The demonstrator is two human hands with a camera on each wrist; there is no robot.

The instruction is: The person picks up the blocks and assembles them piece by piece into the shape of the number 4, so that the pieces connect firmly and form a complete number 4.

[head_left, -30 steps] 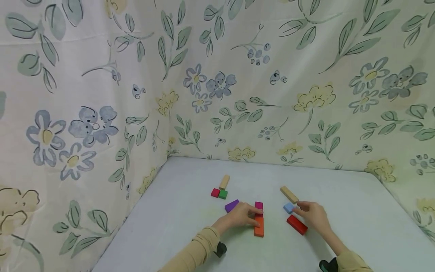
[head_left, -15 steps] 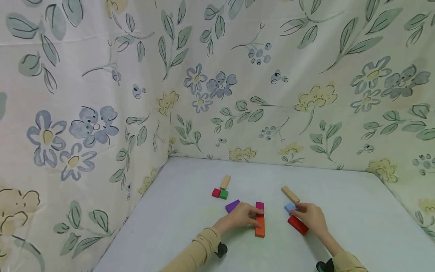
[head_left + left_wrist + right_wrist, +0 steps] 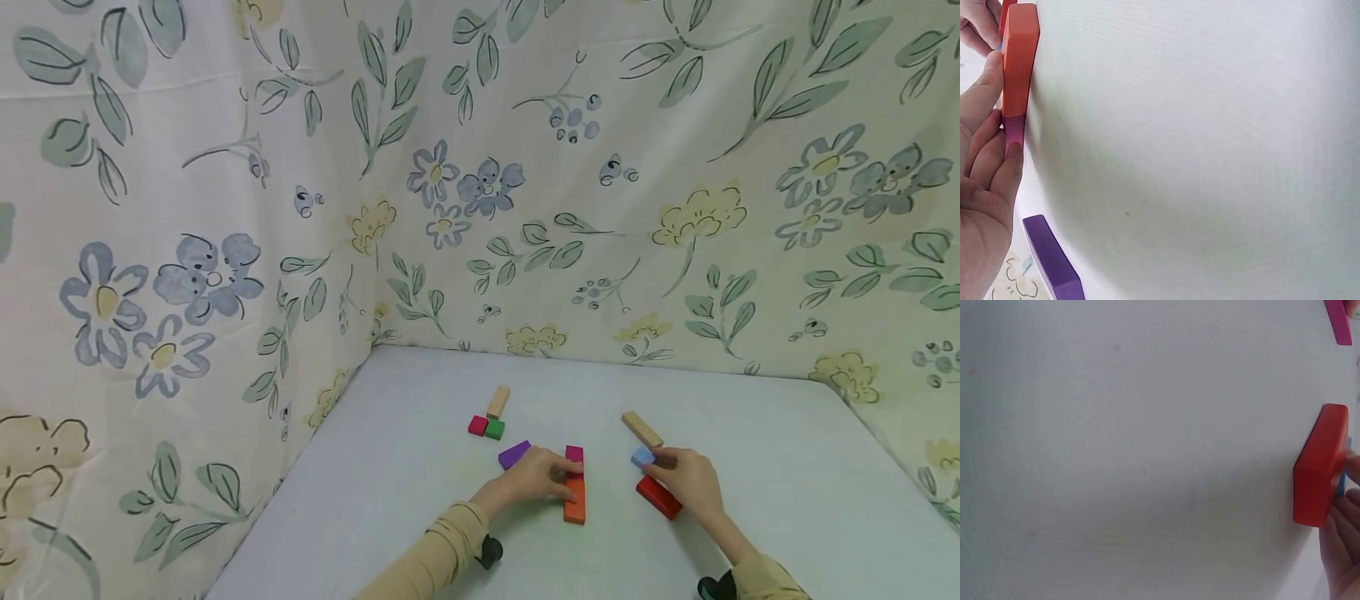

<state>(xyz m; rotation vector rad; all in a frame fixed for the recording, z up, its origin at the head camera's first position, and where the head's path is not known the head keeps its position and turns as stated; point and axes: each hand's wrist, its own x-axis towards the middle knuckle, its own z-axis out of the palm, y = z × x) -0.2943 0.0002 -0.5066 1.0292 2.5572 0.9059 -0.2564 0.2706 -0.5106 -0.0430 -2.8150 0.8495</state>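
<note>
Fingers of right hand (image 3: 688,482), shifted slightly leftward, pinch blue block (image 3: 641,457) beside red block (image 3: 659,497); apparently positioning; left hand (image 3: 532,475), thumb and fingers apart, touches orange block (image 3: 574,511) and magenta block (image 3: 574,453).

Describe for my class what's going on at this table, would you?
A person is working at a white table. The left grip touches an orange block and a magenta block lying end to end. The right grip pinches a light blue block, with a red block nearer the person and a wooden block beyond. A purple block lies beside the left grip.
</note>
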